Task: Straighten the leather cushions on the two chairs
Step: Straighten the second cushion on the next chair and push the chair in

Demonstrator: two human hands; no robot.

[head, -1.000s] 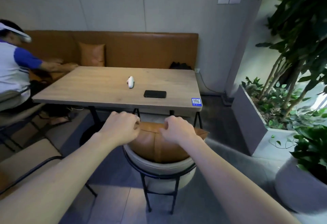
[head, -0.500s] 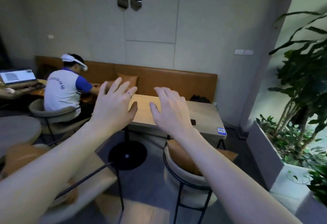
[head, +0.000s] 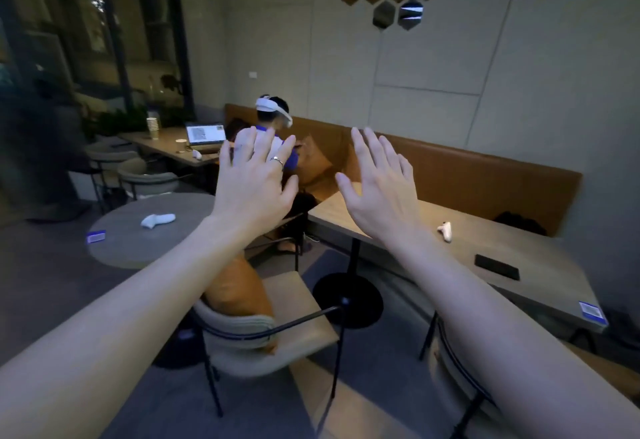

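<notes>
My left hand (head: 254, 177) and my right hand (head: 379, 189) are raised in front of me, fingers spread, holding nothing. Below my left forearm stands a beige chair (head: 277, 331) with a black metal frame. A tan leather cushion (head: 239, 291) leans upright against its backrest, partly hidden by my forearm. A second chair (head: 460, 369) shows at the lower right under my right arm; its cushion is hidden.
A long wooden table (head: 519, 258) holds a white controller (head: 446, 230) and a black phone (head: 497, 266). A round grey table (head: 138, 230) carries another controller. A person in a headset (head: 273, 112) sits at the tan bench (head: 467, 175).
Both hands let go of the right chair's cushion, opened and rose. The view swung left, bringing the left chair and its cushion under my left arm.
</notes>
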